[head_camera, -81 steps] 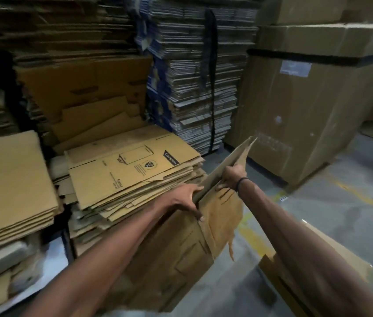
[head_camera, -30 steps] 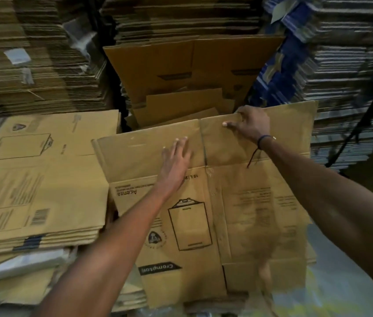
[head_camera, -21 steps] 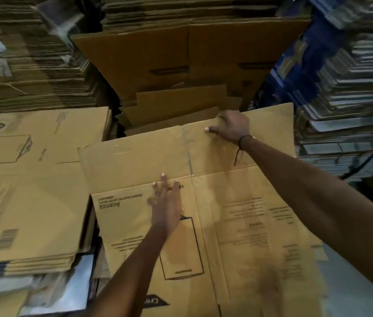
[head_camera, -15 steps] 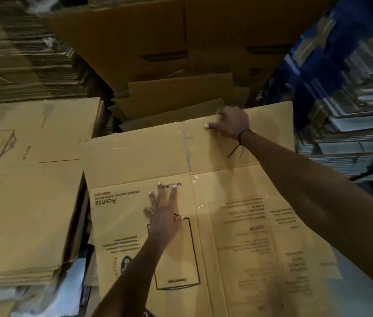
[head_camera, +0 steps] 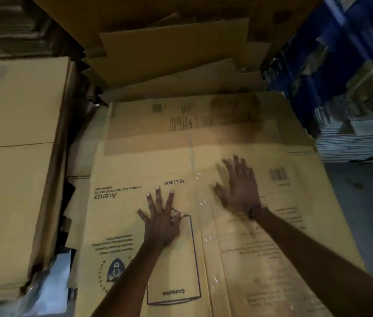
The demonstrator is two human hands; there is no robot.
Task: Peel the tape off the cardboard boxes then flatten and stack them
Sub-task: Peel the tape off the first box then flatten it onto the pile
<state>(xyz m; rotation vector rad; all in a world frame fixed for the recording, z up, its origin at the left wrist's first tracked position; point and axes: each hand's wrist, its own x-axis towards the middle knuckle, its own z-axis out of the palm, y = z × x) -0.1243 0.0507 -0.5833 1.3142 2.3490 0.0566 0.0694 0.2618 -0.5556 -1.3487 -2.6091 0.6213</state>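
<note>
A flattened brown cardboard box (head_camera: pixel 279 243) printed "Acenza" and "Crompton" lies flat on top of a pile of other flattened boxes. My left hand (head_camera: pixel 161 219) rests palm down on its printed panel, fingers spread. To the right of the centre crease, my right hand (head_camera: pixel 238 188) lies flat on the box too, fingers apart and blurred. A strip of clear tape (head_camera: pixel 200 202) glints along the crease between my hands. Neither hand grips anything.
Another stack of flattened cardboard (head_camera: pixel 14 156) stands to the left. More loose brown sheets (head_camera: pixel 174 53) lean at the back. Blue and white bundled cartons (head_camera: pixel 352 76) are piled at the right, with grey floor (head_camera: pixel 363 193) below them.
The flattened box was laid onto the pile. My right hand left the far edge and came back to lie flat near the crease; my left hand stays pressed on the panel.
</note>
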